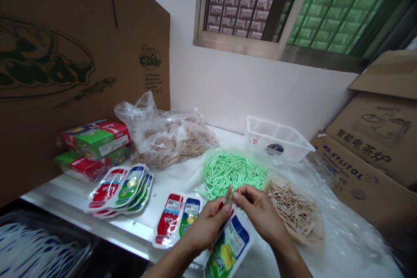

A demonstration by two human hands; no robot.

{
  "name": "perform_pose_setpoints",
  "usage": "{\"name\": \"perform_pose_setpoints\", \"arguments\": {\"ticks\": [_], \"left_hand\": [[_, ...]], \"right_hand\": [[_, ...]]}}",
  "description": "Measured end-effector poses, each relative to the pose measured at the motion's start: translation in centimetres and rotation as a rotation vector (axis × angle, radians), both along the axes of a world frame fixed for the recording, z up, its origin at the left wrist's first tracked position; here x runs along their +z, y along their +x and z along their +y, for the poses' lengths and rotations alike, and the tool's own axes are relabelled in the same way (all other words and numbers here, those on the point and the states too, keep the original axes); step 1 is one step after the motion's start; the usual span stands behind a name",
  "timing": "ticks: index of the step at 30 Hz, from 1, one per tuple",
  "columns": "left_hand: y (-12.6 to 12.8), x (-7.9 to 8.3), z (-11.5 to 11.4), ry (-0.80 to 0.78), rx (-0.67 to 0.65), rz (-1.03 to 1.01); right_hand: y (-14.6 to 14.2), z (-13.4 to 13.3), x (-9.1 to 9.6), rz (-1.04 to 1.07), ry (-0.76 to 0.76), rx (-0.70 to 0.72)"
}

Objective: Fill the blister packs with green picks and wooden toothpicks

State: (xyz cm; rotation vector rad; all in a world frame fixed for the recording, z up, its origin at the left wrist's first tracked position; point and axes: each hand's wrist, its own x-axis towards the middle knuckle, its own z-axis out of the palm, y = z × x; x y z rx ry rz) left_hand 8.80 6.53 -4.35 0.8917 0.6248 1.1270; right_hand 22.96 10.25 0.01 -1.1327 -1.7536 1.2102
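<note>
My left hand (205, 226) is closed around a bottle-shaped blister pack (230, 245) with a blue and green label, holding it by its top. My right hand (257, 208) pinches a small stick (228, 192) at the top of that pack. Just behind my hands lies a pile of green sticks (233, 171) on clear plastic. To the right is a pile of brown sticks (295, 210). Another blister pack (177, 219) with a red and a green bottle shape lies flat to the left of my hands.
A fanned stack of blister packs (122, 189) lies at left. Red and green cartons (94, 147) are stacked behind it. A clear bag of brown sticks (169, 139) and a white plastic basket (276, 141) stand at the back. Cardboard boxes (365, 165) stand at right.
</note>
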Motion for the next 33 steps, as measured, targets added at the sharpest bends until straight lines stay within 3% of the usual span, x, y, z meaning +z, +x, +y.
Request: {"name": "perform_pose_setpoints", "arguments": {"ticks": [4,15,25,33], "left_hand": [[-0.06,-0.25,0.13,0.039,0.050,0.027],[0.36,0.02,0.10,-0.048,0.137,0.024],[0.33,0.10,-0.05,-0.001,0.063,0.000],[0.35,0.44,-0.35,-0.055,0.031,-0.061]], "right_hand": [[-0.03,-0.09,0.16,0.083,-0.027,0.017],[0.29,-0.99,-0.12,-0.059,0.027,-0.128],[-0.48,-0.46,-0.20,0.066,0.004,-0.080],[-0.11,-0.70,0.20,-0.104,0.111,-0.101]]}}
